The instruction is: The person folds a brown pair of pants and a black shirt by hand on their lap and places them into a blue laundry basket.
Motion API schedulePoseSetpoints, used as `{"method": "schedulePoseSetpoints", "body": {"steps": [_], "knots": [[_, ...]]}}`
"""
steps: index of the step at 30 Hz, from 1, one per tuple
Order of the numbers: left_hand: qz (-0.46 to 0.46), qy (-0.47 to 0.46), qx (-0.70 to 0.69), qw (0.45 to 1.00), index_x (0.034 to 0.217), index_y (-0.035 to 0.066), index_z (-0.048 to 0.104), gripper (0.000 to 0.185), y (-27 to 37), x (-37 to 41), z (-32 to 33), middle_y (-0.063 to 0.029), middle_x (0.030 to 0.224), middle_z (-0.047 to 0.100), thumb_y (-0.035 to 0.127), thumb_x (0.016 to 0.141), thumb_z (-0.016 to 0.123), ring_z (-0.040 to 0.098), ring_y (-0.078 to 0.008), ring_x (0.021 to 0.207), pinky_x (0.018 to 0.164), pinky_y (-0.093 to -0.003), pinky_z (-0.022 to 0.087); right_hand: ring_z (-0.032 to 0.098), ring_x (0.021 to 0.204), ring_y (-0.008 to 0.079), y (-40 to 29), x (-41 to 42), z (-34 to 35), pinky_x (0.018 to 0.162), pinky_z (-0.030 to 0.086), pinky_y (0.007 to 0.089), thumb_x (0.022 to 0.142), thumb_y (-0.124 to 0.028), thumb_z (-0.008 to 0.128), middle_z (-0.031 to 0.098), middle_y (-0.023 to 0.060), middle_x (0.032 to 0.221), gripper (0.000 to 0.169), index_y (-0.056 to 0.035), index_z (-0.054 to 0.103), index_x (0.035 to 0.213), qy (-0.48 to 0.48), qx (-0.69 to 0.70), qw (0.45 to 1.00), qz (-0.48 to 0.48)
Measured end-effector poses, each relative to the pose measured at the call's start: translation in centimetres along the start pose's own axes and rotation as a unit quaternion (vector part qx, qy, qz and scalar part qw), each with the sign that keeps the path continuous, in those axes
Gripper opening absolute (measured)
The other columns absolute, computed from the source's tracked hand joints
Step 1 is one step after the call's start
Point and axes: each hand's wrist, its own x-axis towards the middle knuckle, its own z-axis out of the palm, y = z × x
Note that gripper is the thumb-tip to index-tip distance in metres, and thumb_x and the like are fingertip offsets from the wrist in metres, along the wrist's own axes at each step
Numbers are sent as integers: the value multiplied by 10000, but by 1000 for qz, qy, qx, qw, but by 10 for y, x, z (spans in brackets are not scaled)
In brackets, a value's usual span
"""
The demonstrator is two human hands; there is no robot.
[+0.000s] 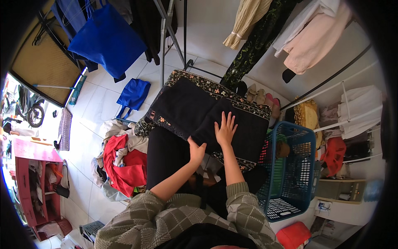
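Note:
A black cloth garment [186, 102] lies across a board or low table covered with a dark floral cloth [214, 87], right before me. My left hand [196, 151] is at the garment's near edge, thumb and fingers at a raised fold; whether they pinch it cannot be told. My right hand [226, 128] rests flat on the black fabric with its fingers spread, to the right of a fold running across the middle. The garment's left part lies flat, reaching the cover's left end.
A pile of clothes [127, 165] is at my left, a blue plastic laundry basket [292, 171] at my right. Beyond stand metal racks with hanging clothes and a blue bag [107, 40]. Shoes [256, 93] stand behind the cover; another blue bag [134, 93] lies on the floor.

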Motion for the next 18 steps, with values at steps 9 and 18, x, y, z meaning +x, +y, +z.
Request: {"method": "schedulePoseSetpoints", "body": {"steps": [9,18], "knots": [[383,-63,385,837,1423,43,312,764,39,30,-1,-194,1416,361,271,780,656,340,-363,1309,1088,-526,221,182,1426,272,-8,42,-5,1110,67,626,939,-481,444,259,41,1531,559,-253,353,1441,67,14,994,-87],[380,-136,410,818,1466,129,285,765,15,30,-22,-209,1480,280,355,779,537,282,-389,1354,1117,-552,158,208,1420,234,11,77,-14,1091,115,663,945,-570,345,265,-4,1528,596,-263,306,1455,-31,-103,993,49]]}}
